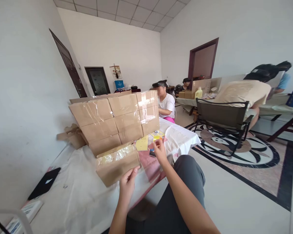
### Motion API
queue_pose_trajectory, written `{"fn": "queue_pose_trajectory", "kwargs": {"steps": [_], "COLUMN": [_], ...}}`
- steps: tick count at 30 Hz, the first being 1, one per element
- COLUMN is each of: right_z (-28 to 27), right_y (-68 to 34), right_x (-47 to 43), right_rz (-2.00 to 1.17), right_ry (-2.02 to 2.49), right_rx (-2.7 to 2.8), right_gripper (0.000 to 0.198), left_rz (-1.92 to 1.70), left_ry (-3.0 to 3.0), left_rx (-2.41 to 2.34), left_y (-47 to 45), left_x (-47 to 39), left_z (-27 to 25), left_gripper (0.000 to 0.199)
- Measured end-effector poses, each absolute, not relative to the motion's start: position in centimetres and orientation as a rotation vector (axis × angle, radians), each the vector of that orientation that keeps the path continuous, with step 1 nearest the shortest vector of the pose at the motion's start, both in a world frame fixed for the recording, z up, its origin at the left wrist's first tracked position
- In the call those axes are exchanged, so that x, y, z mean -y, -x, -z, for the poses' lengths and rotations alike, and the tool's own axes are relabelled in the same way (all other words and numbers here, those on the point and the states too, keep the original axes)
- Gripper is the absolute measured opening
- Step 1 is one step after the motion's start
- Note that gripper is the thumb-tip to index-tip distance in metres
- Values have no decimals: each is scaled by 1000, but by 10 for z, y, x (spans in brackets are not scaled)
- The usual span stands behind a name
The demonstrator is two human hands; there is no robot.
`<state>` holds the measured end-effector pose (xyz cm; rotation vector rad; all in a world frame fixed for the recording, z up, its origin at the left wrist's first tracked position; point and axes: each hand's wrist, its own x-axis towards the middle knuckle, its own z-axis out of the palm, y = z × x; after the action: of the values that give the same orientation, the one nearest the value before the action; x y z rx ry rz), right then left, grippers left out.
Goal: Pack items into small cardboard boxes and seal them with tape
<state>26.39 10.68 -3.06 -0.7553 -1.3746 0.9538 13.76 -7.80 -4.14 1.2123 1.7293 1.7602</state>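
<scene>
My left hand [128,179] is closed in a pinch by the lower right corner of a taped cardboard box [119,165]. Whatever may lie between those fingertips is too small to make out. Raised over the table's right part, my right hand [159,149] also has its fingers pinched together; any thing in them cannot be told. Just beyond it shows a small yellow-and-orange item [158,138]. Flat yellow sheets [142,143] lie behind the hands, and a small dark-and-blue item [152,152] is beside my right hand.
A wall of taped cardboard boxes [127,117] stands on the white-covered table [75,188]. A black flat object [45,183] lies at left, near loose cardboard [73,136]. One person [167,104] sits beyond the boxes; another bends behind a folding chair [221,113] at right.
</scene>
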Motion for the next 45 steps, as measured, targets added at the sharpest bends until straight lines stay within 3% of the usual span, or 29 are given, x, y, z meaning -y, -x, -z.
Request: {"fn": "queue_pose_trajectory", "kwargs": {"steps": [5,9,19,25,28,30,34,36,45], "right_z": [11,6,13,-4,-26,-42,-71,-82,-78], "right_y": [-263,-262,-273,-292,-297,-293,-270,-251,-125], "right_x": [-28,-1,-10,-15,-29,-39,-55,-64,-97], "right_rz": [-858,-681,-433,-574,-692,-787,-885,-878,-815], "right_ry": [258,265,262,369,375,358,260,204,263], "right_rx": [1996,2030,2041,1686,1736,1815,2023,2123,2494], "right_gripper": [20,4,11,11,18,22,25,25,11], "left_rz": [-1723,-1805,-1712,-1839,-2026,-1941,-1299,-1164,-1303], "left_ry": [-1347,-1396,-1441,-1444,-1523,-1577,-1676,-1660,-1663], "left_rx": [-1813,-1850,-1843,-2180,-2470,-2708,-2855,-2814,-2721], "left_y": [-132,-125,-133,-109,-85,-69,-48,-43,-40], "left_x": [75,70,61,80,86,84,75,73,77], "left_z": [57,68,67,63,43,24,1,0,11], "left_gripper": [55,53,53,49,40,37,64,71,94]}}
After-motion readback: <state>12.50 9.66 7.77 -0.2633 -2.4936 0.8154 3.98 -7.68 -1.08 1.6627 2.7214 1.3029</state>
